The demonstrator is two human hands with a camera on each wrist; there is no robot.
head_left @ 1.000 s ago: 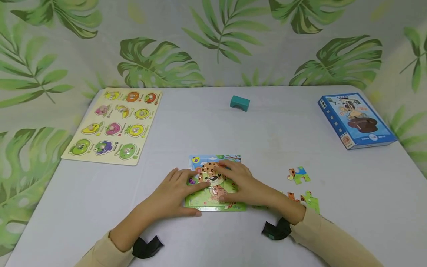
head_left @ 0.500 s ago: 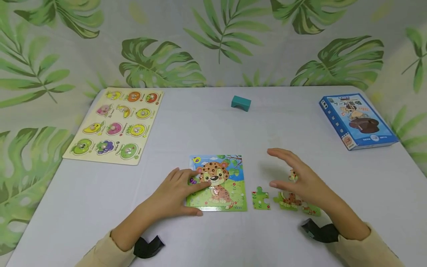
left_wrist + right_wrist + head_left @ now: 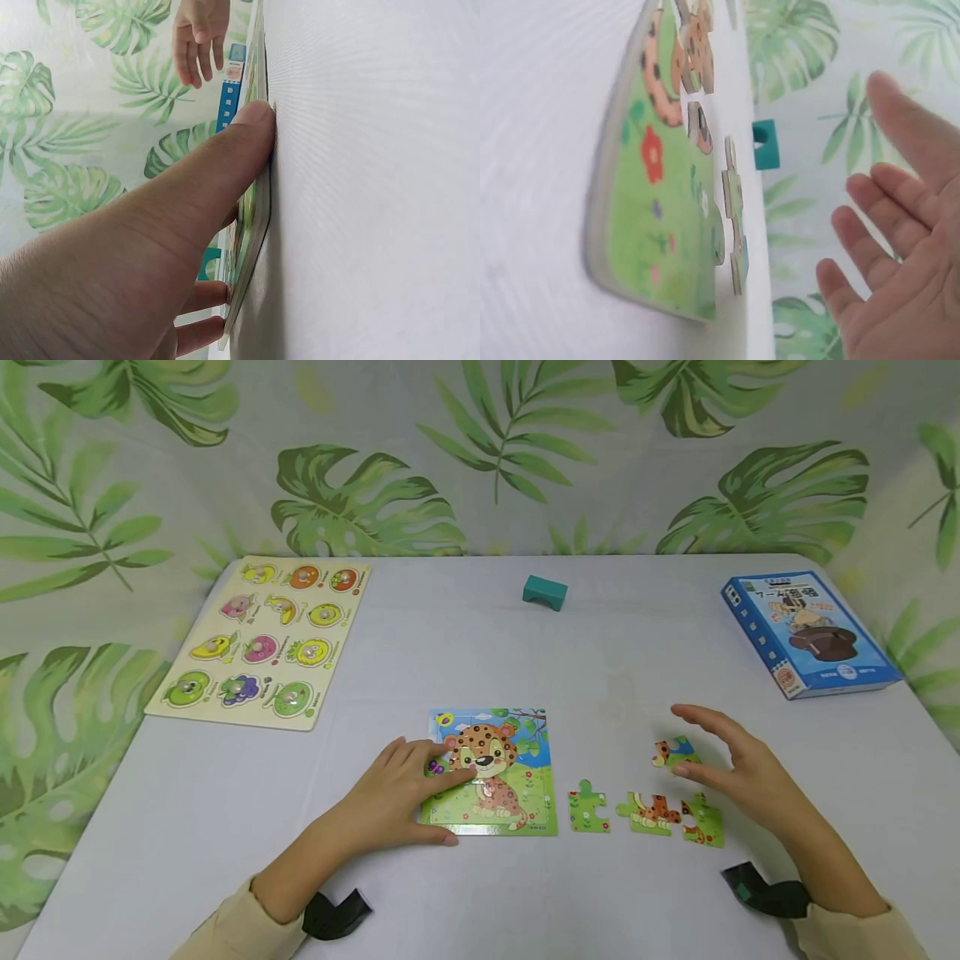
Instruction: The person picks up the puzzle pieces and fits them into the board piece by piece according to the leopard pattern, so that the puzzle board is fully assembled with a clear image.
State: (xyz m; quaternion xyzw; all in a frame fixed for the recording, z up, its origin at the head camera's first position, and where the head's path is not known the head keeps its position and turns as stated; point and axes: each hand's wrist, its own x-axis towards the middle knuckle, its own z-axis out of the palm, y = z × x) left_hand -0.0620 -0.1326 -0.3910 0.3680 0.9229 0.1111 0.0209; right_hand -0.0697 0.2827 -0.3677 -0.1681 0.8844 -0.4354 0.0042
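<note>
My left hand (image 3: 393, 793) rests on the left part of a leopard jigsaw puzzle (image 3: 534, 806), its fingers on the picture. In the left wrist view the thumb (image 3: 253, 114) lies along the puzzle's near edge. My right hand (image 3: 757, 781) hovers, fingers apart and holding nothing, beside a loose blue-and-green puzzle piece (image 3: 682, 747). Closer to me lie a green flower piece (image 3: 585, 810), a spotted-body piece (image 3: 648, 814) and a green tail piece (image 3: 708, 818). The tail piece (image 3: 656, 225) looms large in the right wrist view, with the right palm and spread fingers beyond it.
A wooden fruit puzzle board (image 3: 345, 635) lies at the back left. A teal arch block (image 3: 545, 592) stands at the back middle, and a blue box (image 3: 813, 635) sits at the back right. Black wrist mounts (image 3: 776, 895) hang below both wrists.
My right hand has left the leopard puzzle and moved right, over to the loose pieces, uncovering the picture and the green flower piece. My left hand stays where it was.
</note>
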